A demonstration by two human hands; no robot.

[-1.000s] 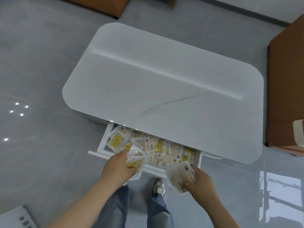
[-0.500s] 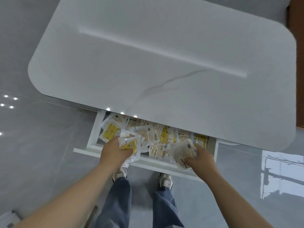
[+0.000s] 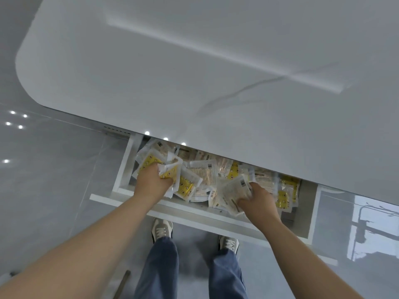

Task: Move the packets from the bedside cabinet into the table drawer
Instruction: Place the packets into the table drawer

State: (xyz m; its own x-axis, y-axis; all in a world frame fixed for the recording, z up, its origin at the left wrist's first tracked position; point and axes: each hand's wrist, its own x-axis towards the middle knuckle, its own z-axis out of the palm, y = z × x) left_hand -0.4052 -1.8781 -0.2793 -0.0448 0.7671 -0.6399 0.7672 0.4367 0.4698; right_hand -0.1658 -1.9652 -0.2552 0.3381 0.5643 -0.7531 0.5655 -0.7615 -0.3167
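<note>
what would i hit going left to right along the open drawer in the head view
drawer's left wall → left hand gripping yellow packets → loose packets in the middle → pale packets gripped by the right hand → yellow packet at the right end → drawer's right wall

Nothing legible: the packet (image 3: 231,192) in the right grip (image 3: 258,201) bears a barcode label (image 3: 243,182), its digits too blurred to read.

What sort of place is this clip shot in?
Probably a home room: white rounded-corner table, its open white drawer full of clear and yellow plastic packets, glossy grey tiled floor.
</note>
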